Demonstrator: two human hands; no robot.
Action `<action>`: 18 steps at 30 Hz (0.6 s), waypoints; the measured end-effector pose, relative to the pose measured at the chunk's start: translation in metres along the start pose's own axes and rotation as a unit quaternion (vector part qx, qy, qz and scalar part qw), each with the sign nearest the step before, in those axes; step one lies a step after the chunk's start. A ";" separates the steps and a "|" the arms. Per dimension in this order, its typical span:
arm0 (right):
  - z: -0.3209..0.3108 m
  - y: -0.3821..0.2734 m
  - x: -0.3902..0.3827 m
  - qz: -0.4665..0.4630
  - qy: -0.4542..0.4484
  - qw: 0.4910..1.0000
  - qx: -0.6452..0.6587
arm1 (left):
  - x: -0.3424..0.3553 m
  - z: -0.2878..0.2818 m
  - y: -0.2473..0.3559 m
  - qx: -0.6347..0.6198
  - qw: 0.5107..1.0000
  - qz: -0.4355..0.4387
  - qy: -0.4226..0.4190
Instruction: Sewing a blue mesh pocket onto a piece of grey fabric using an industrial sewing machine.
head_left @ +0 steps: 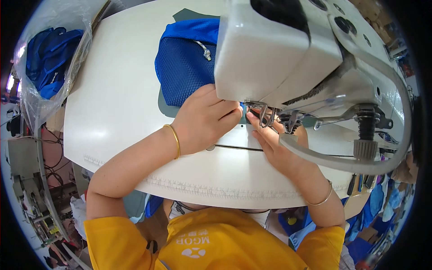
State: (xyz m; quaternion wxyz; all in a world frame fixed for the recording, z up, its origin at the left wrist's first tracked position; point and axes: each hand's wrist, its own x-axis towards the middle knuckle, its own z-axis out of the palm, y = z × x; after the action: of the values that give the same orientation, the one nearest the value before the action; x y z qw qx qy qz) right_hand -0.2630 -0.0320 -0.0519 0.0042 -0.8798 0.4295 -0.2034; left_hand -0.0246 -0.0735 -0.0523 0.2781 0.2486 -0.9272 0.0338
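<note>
A blue bag with a mesh panel [186, 67] and a white cord end lies on the white sewing table, partly hidden behind the sewing machine head [265, 58]. My left hand [207, 114] is closed at the bag's near edge, fingers curled down by the needle area. On the other side of that spot lies my right hand [281, 144], its fingers stretched out and pointing toward the left fingertips. Wire guides and the machine's knob cover part of it. A small dark piece [252, 115] shows at the right fingertips; what it is I cannot make out. Grey-green material [168, 108] sits beneath the bag.
A clear plastic sack [33, 105] with blue bags in it stands left of the table. A ruler strip [216, 186] runs along the front edge. The machine's curved grey tube [342, 167] arches over my right forearm. Small tools [355, 182] lie at the right edge.
</note>
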 end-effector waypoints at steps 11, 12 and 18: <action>0.006 0.012 -0.001 0.016 -0.008 0.999 0.047 | 0.003 -0.003 0.000 0.027 0.999 -0.003 -0.021; 0.006 0.012 -0.002 0.015 -0.008 0.999 0.047 | 0.003 -0.003 0.001 0.025 1.000 -0.007 -0.005; 0.014 0.017 -0.011 -0.004 -0.018 1.000 0.001 | 0.004 -0.003 0.002 0.029 0.999 -0.013 0.022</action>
State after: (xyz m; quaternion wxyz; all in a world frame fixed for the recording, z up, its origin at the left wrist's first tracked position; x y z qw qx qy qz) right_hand -0.2765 -0.0364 -0.0720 0.0120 -0.8850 0.4257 -0.1882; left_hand -0.0273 -0.0729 -0.0470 0.2912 0.2682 -0.9162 0.0624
